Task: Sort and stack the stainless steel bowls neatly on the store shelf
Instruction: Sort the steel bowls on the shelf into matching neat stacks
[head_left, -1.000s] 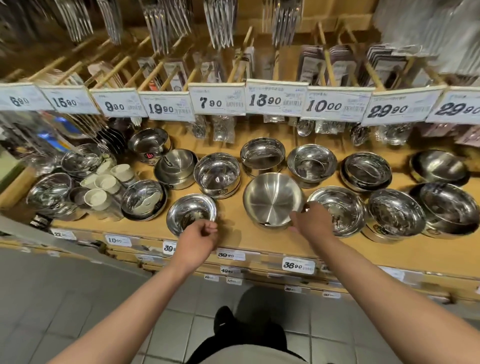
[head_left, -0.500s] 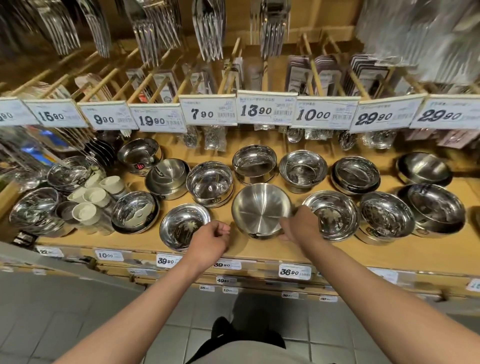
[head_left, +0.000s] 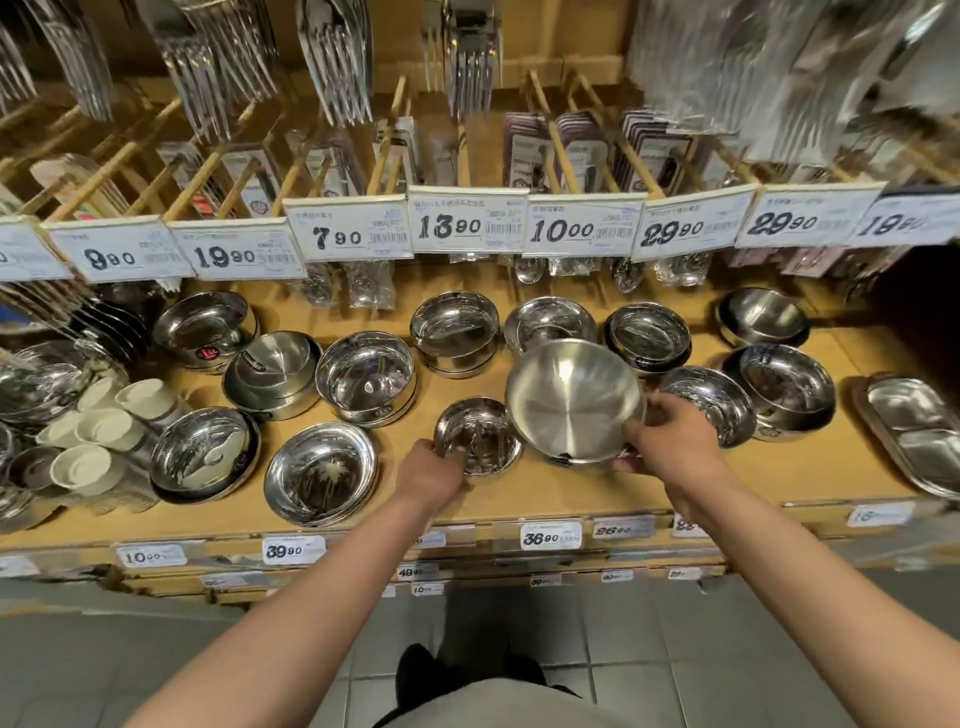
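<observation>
Shiny silver bowl (head_left: 320, 472) bears a palm-tree pattern; cups (head_left: 109, 431) cream.

This is a shop, in its kitchenware aisle. White price tags (head_left: 467, 227) with printed numbers and barcodes hang in a row above a wooden display shelf (head_left: 524, 499) set with many steel bowls (head_left: 366, 376). More price labels (head_left: 550, 535) line the shelf's front edge, and packaged cutlery (head_left: 337, 52) hangs overhead.

wooden shelf (head_left: 545, 499) — steel bowls (head_left: 319, 473) in two rows | white cups (head_left: 109, 431) left | divided tray (head_left: 914, 431) right
</observation>
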